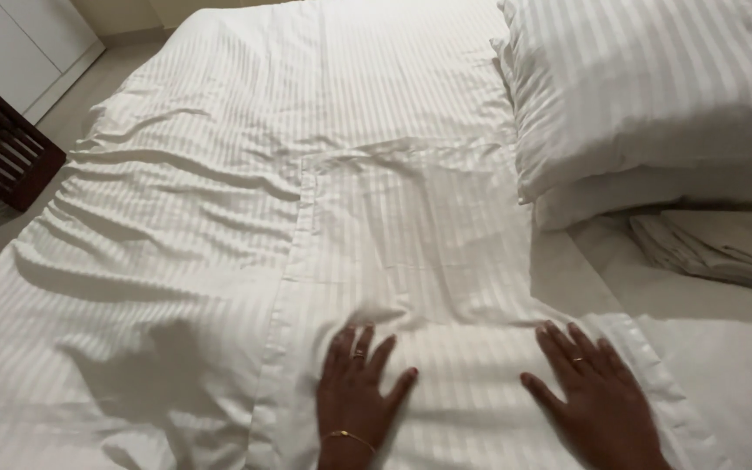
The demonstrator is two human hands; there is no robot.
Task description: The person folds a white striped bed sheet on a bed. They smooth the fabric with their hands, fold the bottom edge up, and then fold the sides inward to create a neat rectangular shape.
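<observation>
White striped pillowcase (411, 261) lies flat on the rumpled duvet (158, 218), its long left edge running up the middle of the bed. Left hand (354, 396) and right hand (594, 400) press on its near end, fingers spread, gripping nothing. Pillows (646, 96) crowd the right side; folded linen (724, 248) is cut off there. Both wrists leave the bottom edge.

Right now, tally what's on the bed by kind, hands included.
Hands pressed flat on the fabric: 2, left hand and right hand
Striped pillowcase under the hands: 1
Stacked pillows: 2
Striped duvet: 1
Folded linen pile: 1
Total: 7
</observation>
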